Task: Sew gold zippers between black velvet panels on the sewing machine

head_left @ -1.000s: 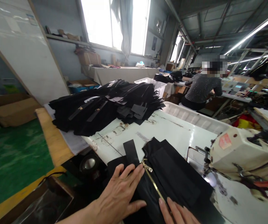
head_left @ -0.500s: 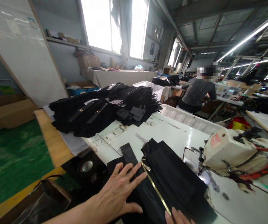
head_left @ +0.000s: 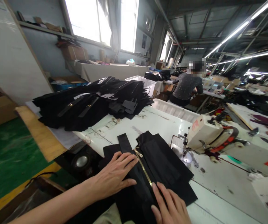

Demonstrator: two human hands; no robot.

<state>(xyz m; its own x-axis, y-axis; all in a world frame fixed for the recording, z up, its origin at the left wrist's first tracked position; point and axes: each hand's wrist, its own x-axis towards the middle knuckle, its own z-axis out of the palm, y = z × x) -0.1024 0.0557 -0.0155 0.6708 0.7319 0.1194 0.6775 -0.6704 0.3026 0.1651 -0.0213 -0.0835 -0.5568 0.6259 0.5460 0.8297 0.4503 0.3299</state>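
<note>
A black garment piece (head_left: 168,163) lies on the white sewing table, with a gold-toothed zipper (head_left: 145,172) running down its middle. The zipper's metal slider (head_left: 138,153) is near the far end, where a black strip (head_left: 125,142) sticks out past the cloth. My left hand (head_left: 118,172) lies flat on the fabric left of the zipper, fingertips beside the teeth and thumb apart. Lower down, my right hand (head_left: 170,203) rests with stretched fingers on the cloth at the zipper's near part, thumb spread to the left. Neither hand grips anything visible.
To the right stands a sewing machine (head_left: 206,137) with its needle area lit. A heap of black garment pieces (head_left: 94,102) covers the table's far left. Behind the table are a white plastic bin (head_left: 176,111) and a seated person (head_left: 187,87).
My view has shifted, bringing more of the sewing machine into sight. My right hand now shows more fully on the lower zipper. The left hand stays on the cloth beside the slider.
</note>
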